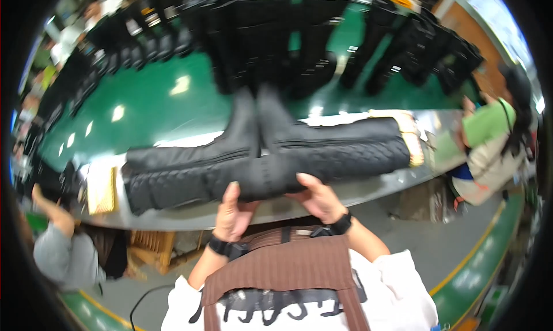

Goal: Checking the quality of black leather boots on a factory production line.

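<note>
A pair of tall black boots lies on its side on the metal table edge in front of me. The left boot (190,169) has its shaft toward the left, the right boot (340,149) toward the right. Their heels meet in the middle and both feet point away from me. Zips and a quilted pattern run along the shafts. My left hand (233,216) is at the near side of the left boot's heel, thumb raised, fingers apart. My right hand (319,199) is likewise open at the right boot's heel, its thumb against the leather. Some fingertips are partly hidden.
Beyond the metal edge (374,193) runs a green belt (155,100) with many black boots (259,37) standing across it. Gold-coloured pads (102,190) lie at both ends of the pair. One person (489,135) is at the right, another (63,250) at the left.
</note>
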`<state>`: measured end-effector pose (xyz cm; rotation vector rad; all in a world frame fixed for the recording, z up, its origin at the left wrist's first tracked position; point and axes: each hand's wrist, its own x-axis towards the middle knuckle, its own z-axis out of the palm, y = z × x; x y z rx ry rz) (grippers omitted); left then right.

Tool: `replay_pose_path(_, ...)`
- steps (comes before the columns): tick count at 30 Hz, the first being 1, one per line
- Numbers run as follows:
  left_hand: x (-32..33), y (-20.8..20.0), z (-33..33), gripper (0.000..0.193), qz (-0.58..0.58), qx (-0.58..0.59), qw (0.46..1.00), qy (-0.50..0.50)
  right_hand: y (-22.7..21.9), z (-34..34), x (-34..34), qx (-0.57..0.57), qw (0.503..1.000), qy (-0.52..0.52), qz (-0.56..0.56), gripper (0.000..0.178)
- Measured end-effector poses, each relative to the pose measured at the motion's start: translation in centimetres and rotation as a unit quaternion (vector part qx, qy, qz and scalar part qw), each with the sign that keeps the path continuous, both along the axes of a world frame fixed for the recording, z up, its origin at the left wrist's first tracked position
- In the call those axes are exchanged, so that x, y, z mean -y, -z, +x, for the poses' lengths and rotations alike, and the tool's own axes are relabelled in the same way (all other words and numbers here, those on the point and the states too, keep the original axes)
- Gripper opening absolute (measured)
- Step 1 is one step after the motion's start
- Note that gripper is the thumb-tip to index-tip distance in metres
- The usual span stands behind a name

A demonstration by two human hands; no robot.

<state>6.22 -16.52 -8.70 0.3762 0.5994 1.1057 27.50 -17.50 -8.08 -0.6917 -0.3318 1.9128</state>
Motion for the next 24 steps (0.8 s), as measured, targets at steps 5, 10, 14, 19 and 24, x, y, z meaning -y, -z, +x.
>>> replay_pose_path(5, -0.6, 0.1, -0.2, 0.064, -0.003, -0.011, 0.999, 0.033, -2.5, 0.8, 0.0, 0.076, 0.986, -0.107, -0.104, 0.050)
replay_pose_path(10, -0.6, 0.7, -0.9, 0.063, -0.013, -0.044, 0.998, 0.033, -6.6, 7.9, 3.3, 0.560, 0.772, -0.088, 0.288, 0.017)
replay_pose_path(14, -0.5, 1.2, -1.1, 0.065, -0.024, -0.050, 0.998, 0.016, -7.1, 20.2, 3.1, 0.632, 0.683, 0.363, 0.047, 0.019)
replay_pose_path(19, -0.5, 1.0, -1.0, 0.069, -0.019, -0.061, 0.998, 0.017, -2.1, 26.3, 3.9, 0.817, 0.498, 0.289, -0.024, 0.012)
replay_pose_path(24, -0.5, 0.6, -0.7, 0.070, -0.027, -0.067, 0.997, 0.002, -0.2, 27.3, 4.6, 0.811, 0.504, 0.295, 0.045, 0.015)
